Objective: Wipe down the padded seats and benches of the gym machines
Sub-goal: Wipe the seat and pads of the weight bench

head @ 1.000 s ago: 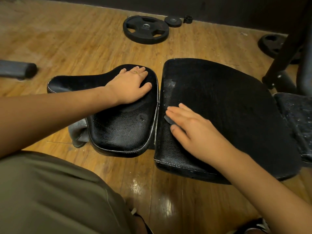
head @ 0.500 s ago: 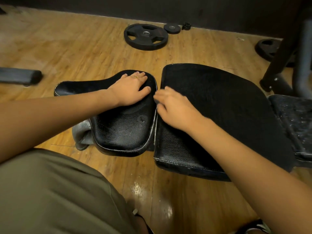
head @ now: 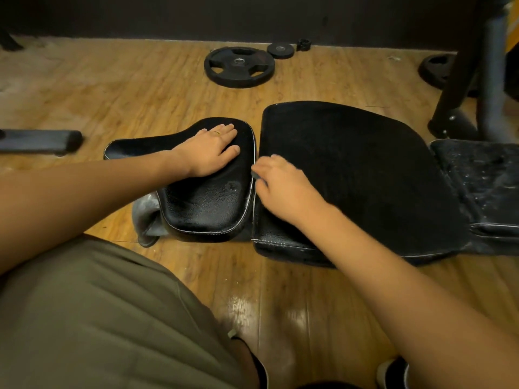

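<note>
So the left hand (head: 209, 153) lies flat on the small seat pad (head: 207, 206), fingers straight and spread a bit, holding nothing, just pressing down. The right hand (head: 283, 186) is curled up at the gap where that seat meets the big bench pad (head: 351, 164), and its fingertips (head: 262, 164) sit right on the seam. There's a tiny grey scrap (head: 255, 174) at those fingertips, but honestly I can't tell if it's pinched or just lying there. Biggest worry imo: the grey cloth (head: 146, 217) isn't in either hand. It's hanging below the seat, down past the heel of the left palm and well away from the right fingers, so if wiping carries on like this it's bare skin smearing grime around rather than lifting it. Second thing, picking at that seam with curled fingers could push crud deeper into the gap, or snag the white stitching just under the knuckles. Also, the left palm covers a patch of seat that'll get skipped unless it shifts. And the third pad (head: 483, 175), way out beyond the right wrist, looks speckled white, easy to forget since both hands are busy on this end. I'd say the job looks early, with plenty left.
</note>
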The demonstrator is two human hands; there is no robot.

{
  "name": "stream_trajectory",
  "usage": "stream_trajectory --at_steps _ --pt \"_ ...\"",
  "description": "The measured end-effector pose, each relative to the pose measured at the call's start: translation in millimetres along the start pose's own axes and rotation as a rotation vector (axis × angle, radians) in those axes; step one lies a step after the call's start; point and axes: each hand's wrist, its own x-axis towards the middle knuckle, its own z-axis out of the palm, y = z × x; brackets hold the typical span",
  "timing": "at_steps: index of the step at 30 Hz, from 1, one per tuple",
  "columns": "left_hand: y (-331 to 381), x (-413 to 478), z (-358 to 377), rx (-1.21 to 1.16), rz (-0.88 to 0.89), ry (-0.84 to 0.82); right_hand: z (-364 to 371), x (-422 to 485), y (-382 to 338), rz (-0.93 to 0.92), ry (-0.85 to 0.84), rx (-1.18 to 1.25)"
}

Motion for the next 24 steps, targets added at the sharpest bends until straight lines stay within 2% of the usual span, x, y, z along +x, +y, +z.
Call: stream_trajectory --at_steps 6,8,12,16,20,22,24 --pt "9 -13 -3 0.039 -0.034 -0.046 13 -118 -32 -0.151 0.138 -0.055" --pt "29 -17 -2 0.036 -0.063 -0.085 28 -131 -30 -0.197 0.185 -0.108" --pt "63 -16 6 0.029 -0.095 -0.12 48 -139 -29 -0.257 0.397 -0.185" --pt "64 -16 7 0.082 -0.08 -0.127 49 -153 -8 -0.294 0.495 -0.254" --pt "55 -18 7 0.115 -0.024 -0.128 43 -184 33 -0.169 0.61 -0.24" --pt "54 -19 7 0.119 -0.013 -0.127 45 -188 32 -0.067 0.645 -0.181" --pt "54 -18 7 0.128 -0.017 -0.124 52 -178 15 -0.083 0.642 -0.161"
